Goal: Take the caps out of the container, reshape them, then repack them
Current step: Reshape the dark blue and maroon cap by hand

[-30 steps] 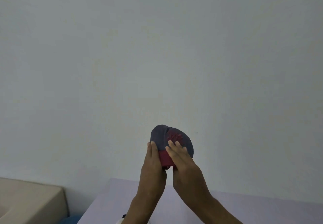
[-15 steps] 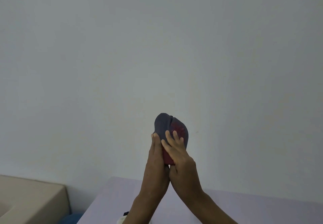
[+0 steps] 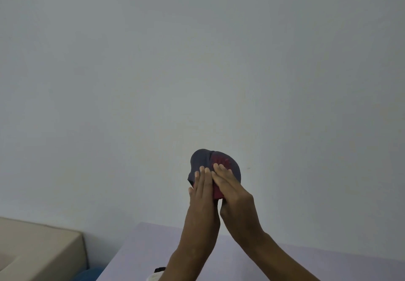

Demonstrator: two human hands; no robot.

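Above table [image 3: 328, 263]: both hands [image 3: 219, 189] press cap [image 3: 200, 160].

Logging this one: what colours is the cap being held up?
Dark navy cap with red patches, head view.

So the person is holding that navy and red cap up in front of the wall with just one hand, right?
Not quite: both hands are on it. In the head view the left hand and the right hand press the navy and red cap between them with straight fingers, raised in front of the wall.
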